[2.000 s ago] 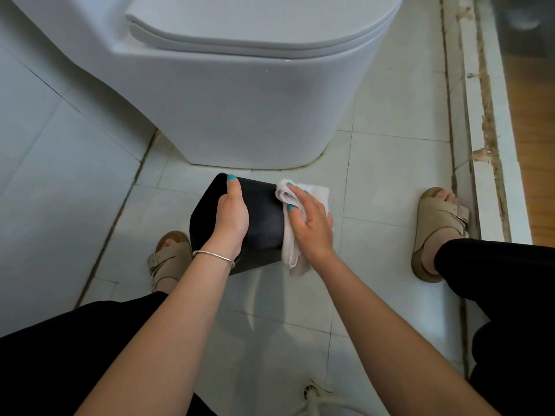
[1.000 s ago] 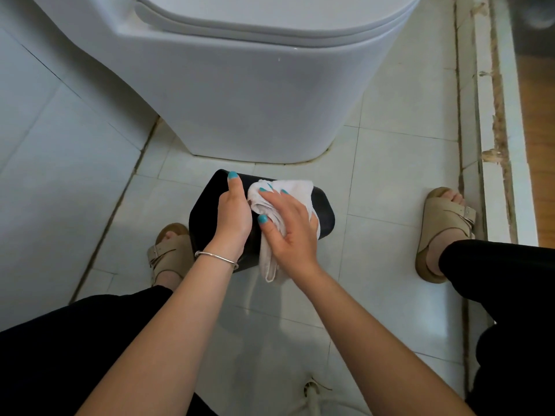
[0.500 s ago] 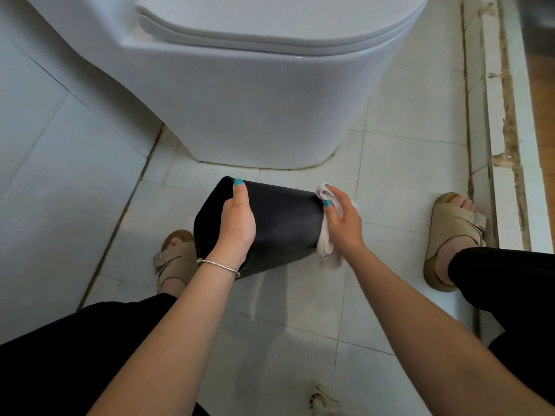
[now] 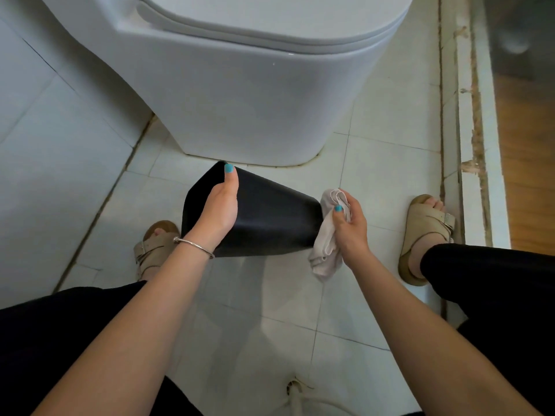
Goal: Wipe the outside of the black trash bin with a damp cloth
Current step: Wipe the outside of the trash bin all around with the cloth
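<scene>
Both hands grip — left hand [image 4: 220, 210] the tipped bin [image 4: 270, 223], right hand [image 4: 350, 226] the cloth [image 4: 326, 238] at its narrow end.

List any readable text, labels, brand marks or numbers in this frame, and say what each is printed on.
None can be read. The black trash bin, the cloth, the toilet and the sandals show no print, logo or number in the head view.

Black bin [image 4: 270, 223], whitish cloth [image 4: 327, 238], white toilet [image 4: 255, 94] (teal nails).
</scene>
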{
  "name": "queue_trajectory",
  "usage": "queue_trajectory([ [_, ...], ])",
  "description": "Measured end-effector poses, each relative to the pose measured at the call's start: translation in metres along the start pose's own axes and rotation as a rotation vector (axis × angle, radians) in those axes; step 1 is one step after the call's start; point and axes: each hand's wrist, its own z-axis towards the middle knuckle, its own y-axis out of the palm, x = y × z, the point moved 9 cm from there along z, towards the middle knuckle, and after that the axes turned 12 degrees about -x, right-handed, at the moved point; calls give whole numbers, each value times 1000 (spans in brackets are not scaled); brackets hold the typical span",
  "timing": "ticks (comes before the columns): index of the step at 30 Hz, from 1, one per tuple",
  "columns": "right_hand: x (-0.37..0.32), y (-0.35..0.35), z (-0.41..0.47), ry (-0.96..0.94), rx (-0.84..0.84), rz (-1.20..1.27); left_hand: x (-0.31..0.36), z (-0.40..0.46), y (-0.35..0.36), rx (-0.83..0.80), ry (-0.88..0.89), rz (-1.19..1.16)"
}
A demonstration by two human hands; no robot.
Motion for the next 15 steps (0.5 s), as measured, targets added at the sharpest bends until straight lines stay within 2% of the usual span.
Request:
queue_trajectory([
  [5,-26,-4,-19,-99,21,17,6,-7,11,-95,133,-33],
  [10,-45,-3,-32,-162,-10,38,11,-10,18,-124,229,64],
  [15,-39,-12,-45,-122,10,91,18,-19,15,-98,283,375],
])
